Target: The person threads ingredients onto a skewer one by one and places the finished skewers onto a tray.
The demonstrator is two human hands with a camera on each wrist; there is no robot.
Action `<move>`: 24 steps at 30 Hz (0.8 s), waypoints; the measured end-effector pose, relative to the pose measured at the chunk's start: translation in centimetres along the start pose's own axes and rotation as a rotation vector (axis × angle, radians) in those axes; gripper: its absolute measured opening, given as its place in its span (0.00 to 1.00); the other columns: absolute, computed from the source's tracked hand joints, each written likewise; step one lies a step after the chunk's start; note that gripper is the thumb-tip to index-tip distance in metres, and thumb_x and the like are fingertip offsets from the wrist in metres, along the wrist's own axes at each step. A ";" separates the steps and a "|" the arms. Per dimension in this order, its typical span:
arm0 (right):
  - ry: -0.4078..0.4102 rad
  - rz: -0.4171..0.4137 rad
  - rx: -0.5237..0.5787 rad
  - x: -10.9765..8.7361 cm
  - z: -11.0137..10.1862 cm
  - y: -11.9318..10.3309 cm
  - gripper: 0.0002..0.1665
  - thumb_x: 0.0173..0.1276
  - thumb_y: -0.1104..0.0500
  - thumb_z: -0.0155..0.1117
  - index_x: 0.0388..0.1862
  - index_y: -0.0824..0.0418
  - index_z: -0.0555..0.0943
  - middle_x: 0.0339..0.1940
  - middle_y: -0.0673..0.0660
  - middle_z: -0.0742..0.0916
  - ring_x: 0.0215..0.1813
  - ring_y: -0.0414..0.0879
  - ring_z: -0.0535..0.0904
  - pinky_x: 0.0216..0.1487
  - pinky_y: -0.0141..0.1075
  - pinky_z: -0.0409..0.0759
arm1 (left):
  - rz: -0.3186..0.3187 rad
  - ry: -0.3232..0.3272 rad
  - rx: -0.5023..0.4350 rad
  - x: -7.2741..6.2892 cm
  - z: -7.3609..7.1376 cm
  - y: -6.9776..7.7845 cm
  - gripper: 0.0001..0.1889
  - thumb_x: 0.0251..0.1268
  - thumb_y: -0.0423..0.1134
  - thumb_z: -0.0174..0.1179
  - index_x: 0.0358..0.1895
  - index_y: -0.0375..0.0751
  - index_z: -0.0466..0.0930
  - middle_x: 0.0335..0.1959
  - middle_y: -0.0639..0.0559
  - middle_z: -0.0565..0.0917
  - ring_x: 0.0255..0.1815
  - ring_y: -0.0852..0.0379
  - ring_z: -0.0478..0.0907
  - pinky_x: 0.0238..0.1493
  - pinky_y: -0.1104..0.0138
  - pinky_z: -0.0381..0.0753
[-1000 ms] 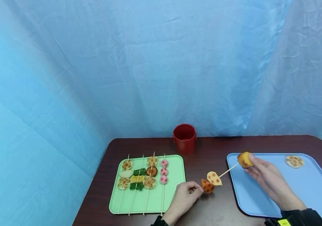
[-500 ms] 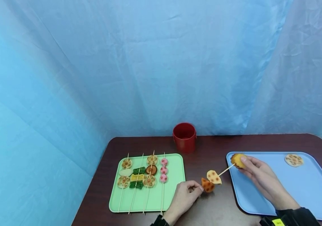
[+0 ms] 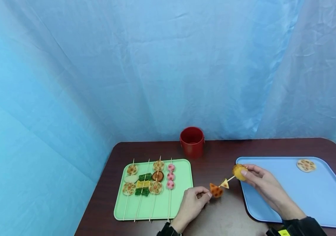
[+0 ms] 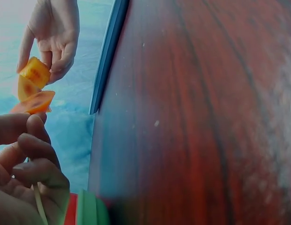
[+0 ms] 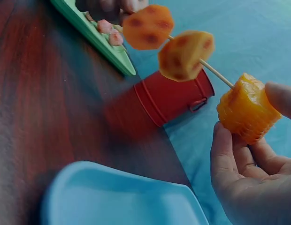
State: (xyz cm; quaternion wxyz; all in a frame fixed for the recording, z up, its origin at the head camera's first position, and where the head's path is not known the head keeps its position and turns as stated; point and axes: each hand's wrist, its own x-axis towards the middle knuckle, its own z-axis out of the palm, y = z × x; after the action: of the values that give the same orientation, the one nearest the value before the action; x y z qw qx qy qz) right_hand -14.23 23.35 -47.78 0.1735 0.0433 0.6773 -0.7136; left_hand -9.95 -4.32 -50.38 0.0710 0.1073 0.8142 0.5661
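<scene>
My left hand [image 3: 193, 201] grips a thin wooden skewer [image 5: 217, 74], whose lower end runs back under the curled fingers in the left wrist view. Just beyond those fingertips sits a spotted orange slice [image 3: 216, 190] on the stick. A pale yellow spotted slice [image 5: 185, 55] follows it, turned at an angle. At the far end, my right hand [image 3: 266, 188] pinches a chunk of corn [image 5: 248, 110] between thumb and fingers. The stick's tip meets the corn; how deep it goes is hidden. Both hands are above the table, between the two trays.
On the left, a green tray [image 3: 182, 206] bears several finished-looking skewers. The blue tray [image 3: 297, 196] on the right holds a lotus root slice [image 3: 306, 165]. A red bucket [image 3: 192, 142] stands at the back of the dark wooden table [image 3: 221, 216], before a blue curtain.
My right hand has moved left with the corn, bringing it closer to the pale yellow slice. That slice has turned and looks narrower. The left hand has stayed nearly still.
</scene>
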 end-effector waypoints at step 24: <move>0.027 0.060 -0.002 -0.3 2.3 1.1 0.25 0.79 0.47 0.62 0.57 0.67 0.72 0.54 0.55 0.83 0.51 0.42 0.83 0.55 0.41 0.82 | -0.094 0.033 -0.034 0.1 0.4 0.4 0.06 0.64 0.39 0.65 0.32 0.45 0.90 0.20 0.61 0.83 0.16 0.68 0.69 0.22 0.74 0.66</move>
State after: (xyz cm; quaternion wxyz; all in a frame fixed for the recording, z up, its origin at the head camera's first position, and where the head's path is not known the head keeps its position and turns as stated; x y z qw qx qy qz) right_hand -13.20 21.13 -48.58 0.1860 0.0732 0.6785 -0.7068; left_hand -9.95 -3.77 -50.18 0.0860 0.0582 0.8097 0.5776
